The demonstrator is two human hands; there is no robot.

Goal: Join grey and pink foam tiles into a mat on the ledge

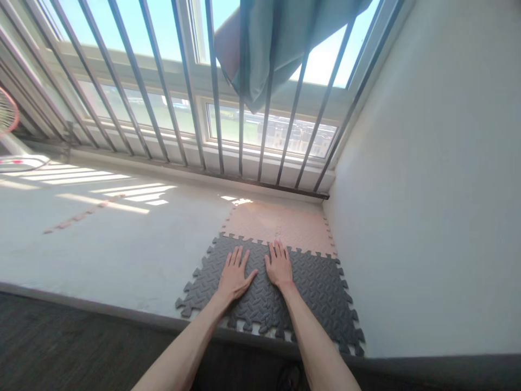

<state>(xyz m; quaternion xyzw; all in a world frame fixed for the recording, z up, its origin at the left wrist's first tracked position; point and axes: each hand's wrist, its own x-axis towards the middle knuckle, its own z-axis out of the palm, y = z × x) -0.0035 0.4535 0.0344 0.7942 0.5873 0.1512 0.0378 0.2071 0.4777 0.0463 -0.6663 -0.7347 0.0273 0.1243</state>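
My left hand (235, 274) lies flat, fingers stretched out, on a dark grey interlocking foam mat (317, 293) with a tread pattern. My right hand (279, 264) rests flat beside it on the same grey mat, its fingertips reaching the toothed seam where a pink foam mat (285, 222) joins on the far side. Both hands hold nothing. The mats lie on a pale raised ledge (101, 244) in the corner by the wall.
Metal bars (215, 108) and a window (268, 130) run along the ledge's far side, with a teal cloth (277, 43) hanging over them. A white wall (427, 190) closes the right. A fan (8, 117) stands far left. Dark wood floor (61, 347) lies below the ledge.
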